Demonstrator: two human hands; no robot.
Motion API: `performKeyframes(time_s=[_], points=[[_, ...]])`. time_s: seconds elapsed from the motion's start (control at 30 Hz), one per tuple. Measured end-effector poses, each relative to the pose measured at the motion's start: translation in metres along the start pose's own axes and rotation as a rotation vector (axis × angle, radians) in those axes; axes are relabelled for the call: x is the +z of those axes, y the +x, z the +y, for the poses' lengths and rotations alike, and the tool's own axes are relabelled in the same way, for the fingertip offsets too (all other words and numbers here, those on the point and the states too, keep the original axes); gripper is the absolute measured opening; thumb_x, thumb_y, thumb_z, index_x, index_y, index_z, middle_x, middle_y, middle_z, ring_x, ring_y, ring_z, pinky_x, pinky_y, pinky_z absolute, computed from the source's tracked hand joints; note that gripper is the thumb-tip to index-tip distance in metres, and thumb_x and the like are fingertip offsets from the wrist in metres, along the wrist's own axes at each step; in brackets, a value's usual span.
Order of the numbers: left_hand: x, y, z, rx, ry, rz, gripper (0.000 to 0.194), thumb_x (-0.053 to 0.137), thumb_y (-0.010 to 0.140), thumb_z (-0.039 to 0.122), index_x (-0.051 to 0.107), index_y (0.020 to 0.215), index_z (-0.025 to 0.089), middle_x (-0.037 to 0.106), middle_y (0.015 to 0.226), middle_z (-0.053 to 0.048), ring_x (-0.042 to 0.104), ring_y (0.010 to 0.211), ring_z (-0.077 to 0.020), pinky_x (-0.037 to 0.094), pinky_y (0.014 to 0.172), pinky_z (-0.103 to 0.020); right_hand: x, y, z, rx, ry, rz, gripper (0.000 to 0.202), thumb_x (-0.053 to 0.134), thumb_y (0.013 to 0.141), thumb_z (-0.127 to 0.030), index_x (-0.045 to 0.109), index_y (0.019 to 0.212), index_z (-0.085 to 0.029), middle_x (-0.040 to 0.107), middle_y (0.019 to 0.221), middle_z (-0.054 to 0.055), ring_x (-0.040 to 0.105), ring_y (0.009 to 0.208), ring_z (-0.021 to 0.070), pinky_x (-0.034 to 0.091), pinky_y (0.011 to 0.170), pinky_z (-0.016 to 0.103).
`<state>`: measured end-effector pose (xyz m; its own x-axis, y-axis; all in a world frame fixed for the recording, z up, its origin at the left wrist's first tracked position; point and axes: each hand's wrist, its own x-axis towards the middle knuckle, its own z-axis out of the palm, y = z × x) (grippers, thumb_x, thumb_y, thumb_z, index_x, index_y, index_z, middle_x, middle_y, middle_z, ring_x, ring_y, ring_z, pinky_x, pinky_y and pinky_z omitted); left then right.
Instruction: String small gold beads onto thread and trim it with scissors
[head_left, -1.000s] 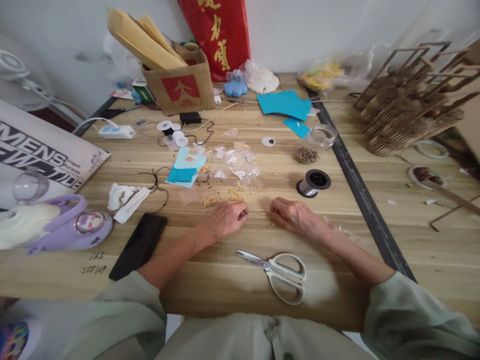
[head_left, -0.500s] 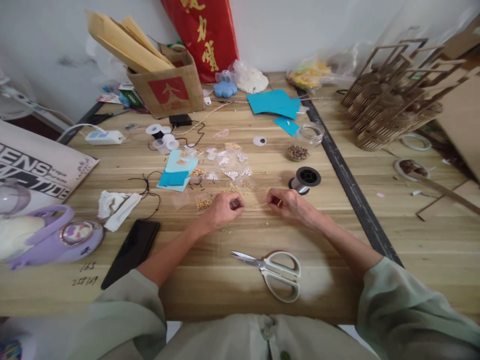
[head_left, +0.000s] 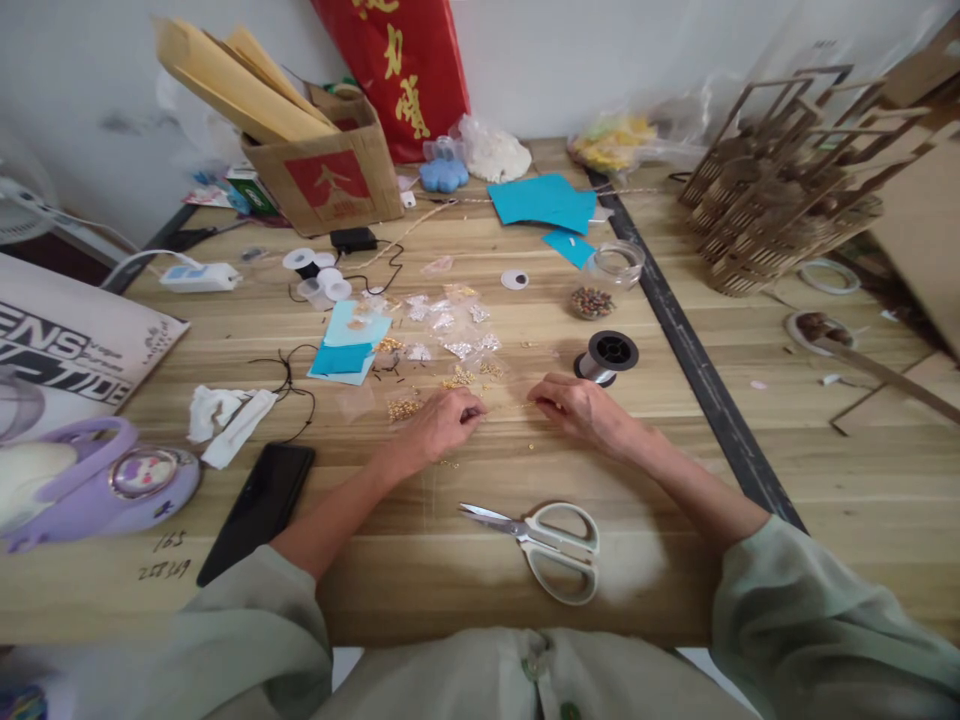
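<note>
Thin strand [head_left: 510, 407] stretches between left hand [head_left: 450, 421] and right hand [head_left: 576, 406], each grip pinching it.

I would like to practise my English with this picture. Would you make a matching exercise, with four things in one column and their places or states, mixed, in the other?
1. scissors
2. phone
3. spool of wire
4. cardboard box

A. stands just beyond the right hand
B. holds tall tan envelopes
C. with pale handles, between the two forearms
D. black, lies flat to the left of the left forearm

Right pairs: 1-C, 2-D, 3-A, 4-B
</note>
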<state>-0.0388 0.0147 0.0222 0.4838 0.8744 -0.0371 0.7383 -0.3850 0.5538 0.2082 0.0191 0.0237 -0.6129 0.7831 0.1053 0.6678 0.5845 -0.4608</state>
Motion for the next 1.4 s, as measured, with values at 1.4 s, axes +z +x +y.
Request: performKeyframes(time_s=[1.4], points=[[-0.005, -0.016, 0.008, -0.087, 0.211, -0.109, 0.011, 0.054, 0.079, 0.016, 0.063, 0.072, 0.018, 0.064, 0.073, -0.002, 0.055, 0.064, -0.0143, 0.040, 0.061, -0.025, 0.003, -0.007, -0.009, 0.127, -0.179, -0.166, 0.013, 0.048, 0.091, -0.024, 0.058, 0.087, -0.017, 0.066, 0.083, 0.005, 0.059, 0.069, 0.0153, 0.028, 0.060, 0.025]])
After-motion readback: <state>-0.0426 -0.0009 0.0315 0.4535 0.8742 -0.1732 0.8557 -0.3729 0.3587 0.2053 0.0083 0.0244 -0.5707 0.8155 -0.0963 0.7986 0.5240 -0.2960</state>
